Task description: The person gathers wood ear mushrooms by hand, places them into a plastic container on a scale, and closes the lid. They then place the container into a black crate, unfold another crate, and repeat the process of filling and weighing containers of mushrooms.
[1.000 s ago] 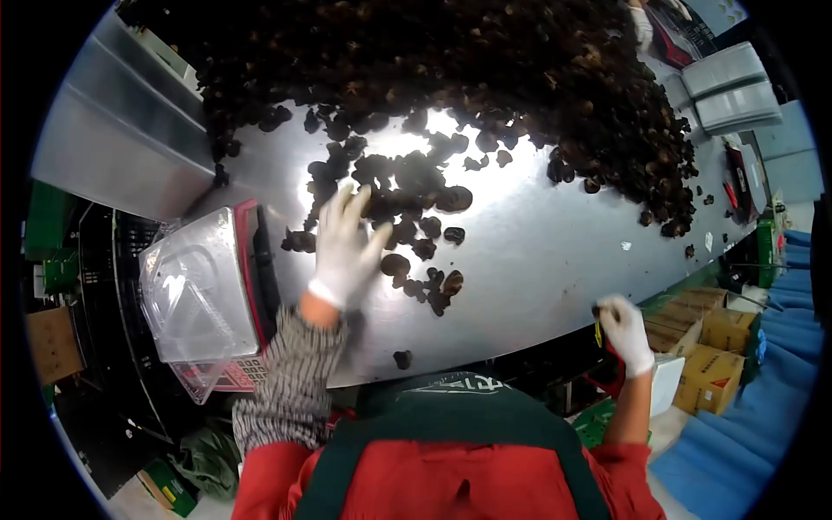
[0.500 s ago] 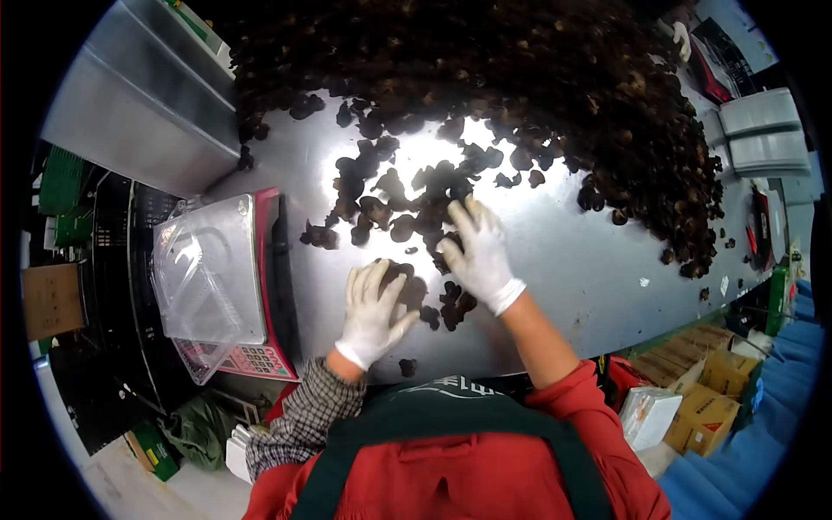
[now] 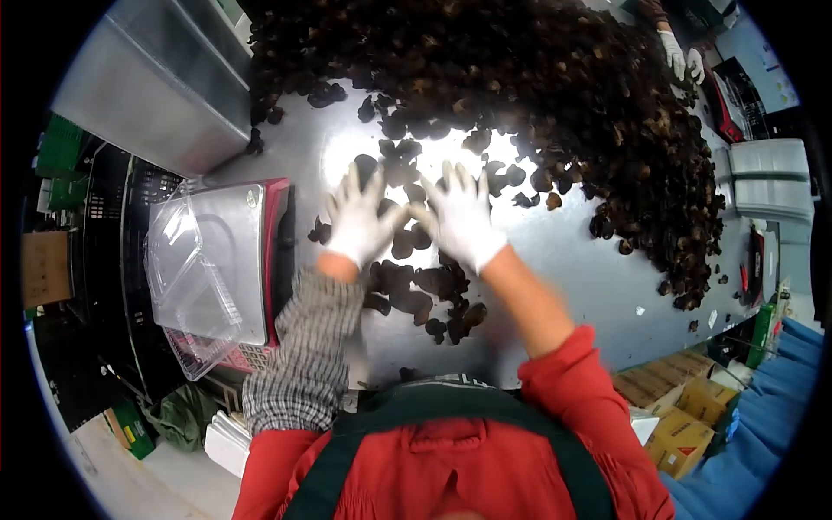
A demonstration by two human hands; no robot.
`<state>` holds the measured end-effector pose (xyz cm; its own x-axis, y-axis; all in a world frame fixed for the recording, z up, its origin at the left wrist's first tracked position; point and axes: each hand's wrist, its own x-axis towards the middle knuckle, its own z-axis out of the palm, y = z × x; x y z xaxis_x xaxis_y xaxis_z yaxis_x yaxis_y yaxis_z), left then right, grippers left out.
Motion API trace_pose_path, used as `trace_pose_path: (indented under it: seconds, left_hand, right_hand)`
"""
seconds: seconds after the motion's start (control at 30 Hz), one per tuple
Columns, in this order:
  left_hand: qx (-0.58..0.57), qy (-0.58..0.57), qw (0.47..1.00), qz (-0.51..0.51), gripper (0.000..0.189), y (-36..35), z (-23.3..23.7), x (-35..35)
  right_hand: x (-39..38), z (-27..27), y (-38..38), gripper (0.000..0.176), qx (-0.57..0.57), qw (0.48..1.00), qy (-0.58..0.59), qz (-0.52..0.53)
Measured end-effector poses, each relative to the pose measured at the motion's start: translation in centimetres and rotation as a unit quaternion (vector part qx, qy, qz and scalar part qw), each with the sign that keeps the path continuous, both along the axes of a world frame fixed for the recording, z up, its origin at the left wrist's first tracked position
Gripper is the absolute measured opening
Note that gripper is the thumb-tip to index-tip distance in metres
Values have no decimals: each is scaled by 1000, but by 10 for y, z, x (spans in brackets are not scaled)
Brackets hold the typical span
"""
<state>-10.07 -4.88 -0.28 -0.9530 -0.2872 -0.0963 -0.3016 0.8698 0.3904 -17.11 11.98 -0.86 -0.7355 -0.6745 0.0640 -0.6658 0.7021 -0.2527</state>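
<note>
My left hand (image 3: 360, 221), in a white glove, lies over dark brown pieces that look like wood ear mushrooms, fingers spread. To its right is my right hand (image 3: 465, 217), also gloved, with its fingers stretched out and pointing away from me. The thumbs are close together above a few pieces (image 3: 404, 244). Some pieces are partly hidden under both hands. Nearer to me is a loose cluster of the same pieces (image 3: 412, 299) on the metal table (image 3: 546, 269). A large heap of them (image 3: 520, 69) covers the far side.
On the left, a weighing scale (image 3: 221, 260) carries clear plastic lids or trays (image 3: 195, 269). A tall metal bin (image 3: 165, 87) stands behind it. Another person's gloved hands (image 3: 674, 56) are at the far right, near stacked clear containers (image 3: 770, 178). Cardboard boxes (image 3: 680, 440) sit below the right edge.
Both hands have moved away from my body, and the left has come up level with the right. Several pieces now lie nearer me. The other person's hands show more fully.
</note>
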Motion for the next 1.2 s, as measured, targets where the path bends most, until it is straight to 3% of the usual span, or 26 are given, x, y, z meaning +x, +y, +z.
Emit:
trace_pose_path:
  seconds: [0.1,0.17,0.27,0.37,0.47,0.6,0.67,0.73,0.8,0.87,1.0,1.1,1.2]
  left_hand:
    - [25,48,994,-95,75,33,4,75]
    - [74,59,987,-134,79,53,14,122]
    - [70,52,985,-148,82,57,21,156]
    - [72,142,984,-75,78,30,21,143]
    - [22,233,972,-14,73,-2,8,118]
    - [-57,93,990,94,76,-22,-4,92]
    - [21,51,996,71,73,-19,-12,94]
    - [109,81,990,-28,71,0,-3,107]
    - [140,131,971,-140,72,23,9,123]
    - [133,161,966,-154,77,33,22,140]
    - [69,181,979,-64,95,32,27,193]
    - [70,134,988,-7,116,27,3,222]
    - [53,96,992,-69,124,47,-2,216]
  right_hand:
    - [62,15,34,59,-114,989,-43,86]
    - [101,25,60,59,-110,977,-114,141]
    - [110,36,71,43,-164,951,-140,223]
    - [51,49,27,35,-237,948,-78,196]
    - [-8,29,-41,33,-197,965,-56,164]
    - [-38,-7,-84,39,-116,978,83,149]
    - [-26,-4,-68,37,-99,981,4,167]
    - [-3,19,-39,34,-76,974,-78,200]
    - [39,31,7,31,-154,964,-60,207]
    - [75,42,51,34,-139,963,-95,209]
    - [96,51,85,29,-174,961,-116,179]
    - [70,45,57,33,-210,971,-56,100]
    - [59,32,19,40,-184,978,-23,95]
